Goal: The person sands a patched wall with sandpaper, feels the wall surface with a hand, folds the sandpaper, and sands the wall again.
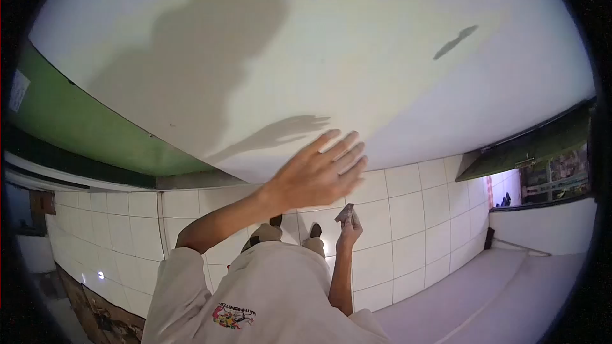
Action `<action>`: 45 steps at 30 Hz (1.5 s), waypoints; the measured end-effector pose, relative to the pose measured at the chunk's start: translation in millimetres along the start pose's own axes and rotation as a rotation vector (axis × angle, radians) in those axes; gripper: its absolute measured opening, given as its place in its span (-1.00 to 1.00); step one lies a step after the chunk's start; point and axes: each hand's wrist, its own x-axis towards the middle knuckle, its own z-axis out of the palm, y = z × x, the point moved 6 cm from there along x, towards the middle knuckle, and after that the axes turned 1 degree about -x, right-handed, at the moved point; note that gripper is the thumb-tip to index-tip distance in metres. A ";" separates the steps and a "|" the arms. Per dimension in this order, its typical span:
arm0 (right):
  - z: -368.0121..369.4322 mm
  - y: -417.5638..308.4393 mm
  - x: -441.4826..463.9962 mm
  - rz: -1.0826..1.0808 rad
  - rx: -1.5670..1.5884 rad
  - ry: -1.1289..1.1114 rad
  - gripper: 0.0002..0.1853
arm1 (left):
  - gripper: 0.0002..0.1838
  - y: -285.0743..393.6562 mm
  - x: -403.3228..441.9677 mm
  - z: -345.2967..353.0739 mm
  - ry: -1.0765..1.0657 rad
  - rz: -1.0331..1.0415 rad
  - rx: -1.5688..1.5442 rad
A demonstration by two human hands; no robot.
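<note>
My left hand (325,172) is stretched out in front of the pale wall (357,64), palm turned to it, with the fingers spread and nothing in them. Whether the palm touches the wall I cannot tell; a shadow of the hand falls on the wall close to the fingertips. Lower down, near my body, my right hand (349,230) is closed on a small flat grey-brown piece (345,211) that sticks up past the fingers. Its exact kind is too small to make out.
White floor tiles (408,216) lie below, with my feet on them. On the left runs a green panel (102,114) with a white paper on it. To the right is an open window with a dark shutter (529,143). Shadows of my head and another object cross the wall.
</note>
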 end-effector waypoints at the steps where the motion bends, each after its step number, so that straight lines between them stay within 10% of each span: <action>1: 5.3 -11.5 -3.1 -0.017 0.015 0.078 -0.70 | -0.67 -4.9 -7.2 -3.1 0.035 -0.022 0.001; 15: 119.0 -374.2 30.1 -0.997 -0.283 -0.040 -0.59 | -0.36 -86.3 4.4 -29.4 0.473 -0.314 0.442; 24: 120.5 -417.2 45.1 -1.188 -0.250 -0.174 -0.47 | -0.38 -108.2 -7.4 -11.7 0.556 -0.351 0.883; 29: 120.9 -445.1 36.4 -1.313 -0.253 -0.265 -0.45 | -0.38 -79.2 2.3 -41.7 0.692 -0.267 0.614; 35: 108.7 -416.2 57.5 -1.103 -0.141 -0.260 -0.51 | -0.28 -75.4 57.7 -39.5 0.817 -0.540 0.765; 39: 113.6 -402.6 58.9 -1.044 -0.083 -0.200 -0.56 | -0.28 -6.4 101.6 112.5 -0.356 0.271 0.018; 45: 105.8 -416.2 60.2 -1.087 -0.057 -0.199 -0.55 | -0.48 3.0 102.0 16.0 0.270 0.310 0.281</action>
